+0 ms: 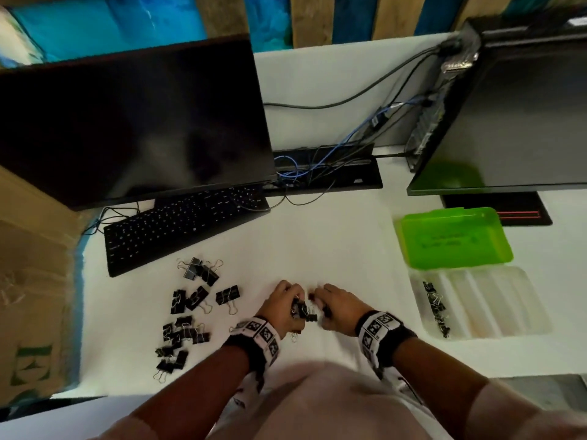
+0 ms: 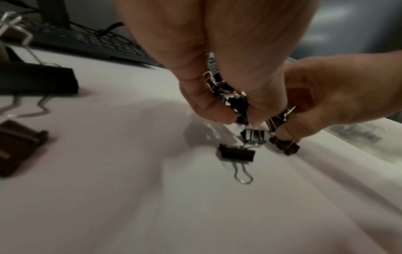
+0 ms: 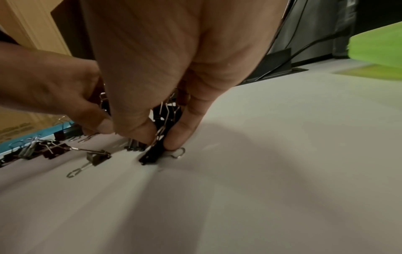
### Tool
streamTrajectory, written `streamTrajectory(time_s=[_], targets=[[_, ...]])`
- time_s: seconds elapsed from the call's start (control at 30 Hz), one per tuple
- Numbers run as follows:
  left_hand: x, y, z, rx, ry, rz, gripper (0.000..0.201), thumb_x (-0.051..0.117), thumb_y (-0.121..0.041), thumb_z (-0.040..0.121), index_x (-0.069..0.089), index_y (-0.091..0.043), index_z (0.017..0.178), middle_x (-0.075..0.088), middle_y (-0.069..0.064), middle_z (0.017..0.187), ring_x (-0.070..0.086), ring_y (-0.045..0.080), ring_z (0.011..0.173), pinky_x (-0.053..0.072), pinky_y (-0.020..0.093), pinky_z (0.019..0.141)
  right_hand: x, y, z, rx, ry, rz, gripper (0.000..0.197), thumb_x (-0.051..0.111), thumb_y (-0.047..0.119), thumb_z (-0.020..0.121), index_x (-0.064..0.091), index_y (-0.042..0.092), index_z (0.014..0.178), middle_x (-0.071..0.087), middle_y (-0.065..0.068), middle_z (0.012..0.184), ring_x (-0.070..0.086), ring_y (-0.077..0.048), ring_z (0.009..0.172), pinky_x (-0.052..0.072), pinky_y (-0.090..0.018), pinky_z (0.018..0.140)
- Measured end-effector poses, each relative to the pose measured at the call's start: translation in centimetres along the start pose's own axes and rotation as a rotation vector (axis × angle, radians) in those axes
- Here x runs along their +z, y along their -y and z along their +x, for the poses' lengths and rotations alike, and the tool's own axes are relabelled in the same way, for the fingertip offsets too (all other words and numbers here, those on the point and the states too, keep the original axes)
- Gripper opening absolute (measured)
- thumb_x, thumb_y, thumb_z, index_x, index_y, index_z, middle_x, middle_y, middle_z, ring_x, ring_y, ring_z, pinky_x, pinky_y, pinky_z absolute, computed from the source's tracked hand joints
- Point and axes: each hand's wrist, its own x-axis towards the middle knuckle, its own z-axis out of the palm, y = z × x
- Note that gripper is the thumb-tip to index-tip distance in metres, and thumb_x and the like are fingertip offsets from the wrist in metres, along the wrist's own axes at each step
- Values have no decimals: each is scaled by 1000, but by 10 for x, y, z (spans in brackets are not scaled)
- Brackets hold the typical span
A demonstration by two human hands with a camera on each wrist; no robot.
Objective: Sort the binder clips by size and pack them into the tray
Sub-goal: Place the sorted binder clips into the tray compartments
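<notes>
Head view: both hands are working together at the middle of the white table (image 1: 333,242). The left hand (image 1: 282,304) is curling round a bunch of small clips (image 1: 301,309), and the right hand (image 1: 333,304) is pinching more beside it. Bigger black clips (image 1: 197,293) are lying scattered to the left, wire handles pointing every way. A clear ribbed tray (image 1: 495,300) is sitting well to the right, one row of small clips (image 1: 436,308) running along its leftmost groove, with a green lid (image 1: 454,238) behind it and open tabletop between.

Left wrist view: thumb and fingers (image 2: 208,110) are clutching the bunch, while one loose clip (image 2: 237,155) is lying flat, its wire loop pointing toward the camera.

Right wrist view: the fingertips (image 3: 180,137) are pinching a small black clip (image 3: 152,154) standing on the table.
</notes>
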Motion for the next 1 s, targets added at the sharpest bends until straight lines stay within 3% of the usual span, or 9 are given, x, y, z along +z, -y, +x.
streamTrajectory(time_s=[0.13, 0.23, 0.3, 0.4, 0.57, 0.67, 0.8, 1.0], targets=[[0, -5, 8, 53, 1, -12, 36, 76, -16, 65, 54, -23, 93, 45, -4, 101, 55, 20, 91, 50, 35, 85, -5, -6, -8, 22, -67, 100, 49, 66, 14, 73, 45, 22, 117, 47, 3, 98, 50, -17, 80, 46, -29, 72], [2, -15, 15, 90, 10, -35, 33, 79, -17, 68, 56, -21, 91, 49, -2, 99, 55, 16, 89, 48, 23, 82, -8, -3, -11, 14, -105, 152, 55, 65, 13, 77, 44, 21, 127, 51, -3, 108, 55, -19, 90, 43, -22, 77], [4, -27, 20, 127, 12, -35, 31, 79, -15, 68, 56, -21, 89, 50, -1, 95, 54, 15, 86, 44, 15, 74, -9, -2, -11, 50, -124, 160, 45, 64, 12, 77, 49, 14, 120, 53, -7, 109, 53, -20, 93, 38, -20, 77], [7, -44, 30, 182, 3, -40, 28, 78, -17, 70, 59, -19, 91, 54, 2, 92, 55, 18, 86, 45, 21, 76, -19, -6, -19, 139, -203, 172, 28, 63, 12, 76, 55, 8, 103, 50, -5, 97, 50, -18, 84, 32, -20, 69], [16, -94, 50, 297, 73, -77, 28, 79, -23, 72, 61, -18, 94, 56, 0, 90, 53, 11, 79, 36, 1, 65, -48, -34, -54, 224, -344, 184, 20, 68, 13, 74, 62, 6, 92, 56, -12, 98, 57, -25, 88, 38, -23, 73], [30, -132, 63, 360, 133, -106, 27, 77, -26, 74, 61, -20, 95, 56, -1, 89, 52, 6, 73, 37, 2, 63, -69, -55, -82, 290, -418, 155, 20, 69, 15, 74, 64, 8, 92, 59, -12, 94, 57, -25, 87, 44, -30, 75], [56, -182, 80, 451, 194, -96, 28, 77, -26, 75, 63, -18, 98, 58, 2, 91, 53, 11, 77, 34, 1, 64, -93, -85, -121, 375, -535, 153, 23, 70, 10, 72, 66, 7, 94, 59, -11, 91, 57, -23, 83, 34, -19, 70], [95, -233, 98, 528, 290, -12, 32, 75, -26, 76, 62, -14, 104, 60, 8, 103, 50, 13, 89, 34, 17, 74, -102, -124, -162, 463, -587, 120, 22, 72, 14, 72, 66, 9, 93, 57, -7, 90, 59, -22, 79, 34, -17, 69]])
